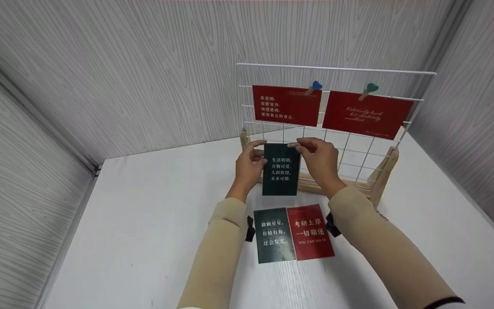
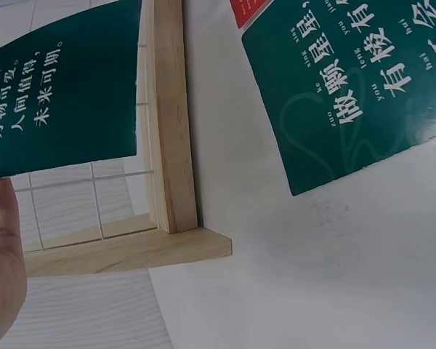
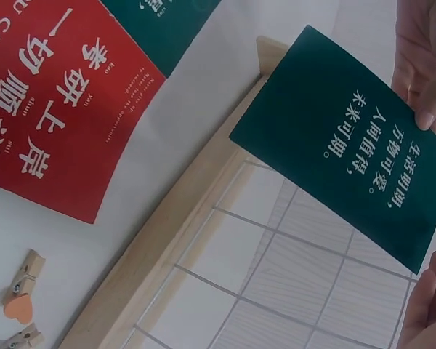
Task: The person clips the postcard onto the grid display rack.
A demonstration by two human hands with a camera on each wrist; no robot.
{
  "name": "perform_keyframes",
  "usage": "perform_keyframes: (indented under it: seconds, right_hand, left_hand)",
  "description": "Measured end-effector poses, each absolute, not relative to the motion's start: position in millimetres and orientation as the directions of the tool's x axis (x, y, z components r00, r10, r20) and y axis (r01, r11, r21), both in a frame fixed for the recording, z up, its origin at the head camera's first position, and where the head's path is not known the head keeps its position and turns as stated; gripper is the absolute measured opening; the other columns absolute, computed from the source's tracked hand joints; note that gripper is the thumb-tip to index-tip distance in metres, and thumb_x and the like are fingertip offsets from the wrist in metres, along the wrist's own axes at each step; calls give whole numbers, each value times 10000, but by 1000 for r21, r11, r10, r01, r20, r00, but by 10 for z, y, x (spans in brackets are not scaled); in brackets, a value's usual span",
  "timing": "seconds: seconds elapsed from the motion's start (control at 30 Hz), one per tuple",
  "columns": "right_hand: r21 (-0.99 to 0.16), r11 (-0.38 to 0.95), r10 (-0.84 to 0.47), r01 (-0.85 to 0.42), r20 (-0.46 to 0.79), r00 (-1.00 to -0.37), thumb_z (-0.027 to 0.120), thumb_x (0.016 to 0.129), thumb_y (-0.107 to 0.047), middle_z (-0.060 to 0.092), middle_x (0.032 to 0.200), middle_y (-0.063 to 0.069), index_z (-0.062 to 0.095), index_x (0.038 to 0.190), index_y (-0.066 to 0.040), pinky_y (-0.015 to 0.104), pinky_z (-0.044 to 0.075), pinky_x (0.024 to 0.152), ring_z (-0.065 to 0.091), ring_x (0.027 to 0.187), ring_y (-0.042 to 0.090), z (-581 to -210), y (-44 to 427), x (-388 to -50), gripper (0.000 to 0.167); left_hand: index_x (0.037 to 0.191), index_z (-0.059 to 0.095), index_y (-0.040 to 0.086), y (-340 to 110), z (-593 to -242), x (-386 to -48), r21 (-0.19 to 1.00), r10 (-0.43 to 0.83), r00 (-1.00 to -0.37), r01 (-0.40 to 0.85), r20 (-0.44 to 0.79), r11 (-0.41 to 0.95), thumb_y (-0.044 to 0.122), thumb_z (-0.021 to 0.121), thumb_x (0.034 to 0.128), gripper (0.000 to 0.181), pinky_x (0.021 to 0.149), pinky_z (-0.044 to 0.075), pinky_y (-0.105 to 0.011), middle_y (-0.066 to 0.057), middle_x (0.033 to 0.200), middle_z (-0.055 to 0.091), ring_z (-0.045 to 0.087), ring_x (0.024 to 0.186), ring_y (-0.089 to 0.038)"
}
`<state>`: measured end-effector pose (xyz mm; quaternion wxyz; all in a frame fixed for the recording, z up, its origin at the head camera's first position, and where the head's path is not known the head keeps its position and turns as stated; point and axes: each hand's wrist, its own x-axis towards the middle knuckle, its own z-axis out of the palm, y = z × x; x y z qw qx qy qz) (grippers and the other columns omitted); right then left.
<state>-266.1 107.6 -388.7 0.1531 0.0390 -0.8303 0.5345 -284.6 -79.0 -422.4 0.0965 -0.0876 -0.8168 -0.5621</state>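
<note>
A dark green card [image 1: 281, 186] with white writing hangs upright in front of the wire grid rack [image 1: 337, 68]. My left hand [image 1: 249, 168] holds the card by its left edge, thumb on the printed face. At the card's top right corner, my right hand [image 1: 322, 159] pinches a small wooden clothespin [image 1: 292, 145]; whether it bites on the card or a wire cannot be told. Higher on the rack, a red card [image 1: 287, 107] hangs from a blue-heart clothespin [image 1: 316, 85], and another red card [image 1: 367, 122] from a green-heart one [image 1: 372, 87].
Flat on the white table lie a green card [image 1: 275, 255] and a red card [image 1: 313, 252], side by side. An orange-heart clothespin [image 3: 18, 308] and another clothespin [image 3: 23, 339] lie near them. Wooden feet [image 1: 384, 174] support the rack; patterned walls [image 1: 165, 86] stand behind.
</note>
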Motion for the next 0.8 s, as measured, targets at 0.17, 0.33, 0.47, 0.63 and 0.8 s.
perform_keyframes:
  seconds: [0.17, 0.33, 0.47, 0.63, 0.8]
  right_hand:
    - [-871, 433, 94, -232, 299, -950, 623, 927, -108, 680, 1070, 16, 689, 1141, -87, 255, 493, 869, 628, 964, 115, -3862, 1059, -2692, 224]
    - [-854, 459, 101, -244, 324, -941, 631, 919, -84, 687, 1056, 26, 697, 1124, -69, 241, 509, 821, 638, 928, 117, -3818, 1036, -2711, 216]
    - [-835, 490, 102, -251, 341, -935, 631, 917, -72, 696, 1033, 24, 704, 1113, -71, 248, 520, 802, 647, 916, 123, -3791, 1007, -2726, 209]
    - [-811, 534, 113, -238, 348, -931, 617, 929, -79, 699, 1021, 20, 712, 1098, -68, 258, 523, 794, 647, 909, 120, -3779, 992, -2747, 194]
    - [-790, 574, 115, -216, 339, -934, 607, 938, -94, 701, 1004, 27, 715, 1090, -65, 275, 521, 782, 645, 887, 129, -3769, 975, -2763, 189]
  left_hand:
    - [1287, 545, 172, -763, -4206, -2867, 905, 23, -967, 245, 253, 347, -78, 587, 894, 468, 824, 501, -276, -40, 1017, 624, 590, 942, -156]
    - [1284, 547, 182, -758, -4192, -2876, 907, 17, -969, 238, 247, 347, -78, 581, 898, 467, 813, 503, -275, -41, 1021, 625, 586, 929, -153]
    - [1278, 551, 180, -754, -4194, -2893, 907, 5, -969, 235, 248, 351, -78, 580, 898, 460, 812, 503, -280, -44, 1016, 625, 586, 926, -154]
    - [1270, 553, 173, -736, -4193, -2905, 893, -1, -964, 245, 265, 376, -74, 588, 890, 454, 819, 493, -292, -52, 1017, 625, 589, 928, -163]
    - [1268, 552, 172, -731, -4192, -2907, 885, -9, -964, 241, 267, 399, -72, 596, 884, 457, 828, 487, -302, -51, 1019, 627, 593, 932, -166]
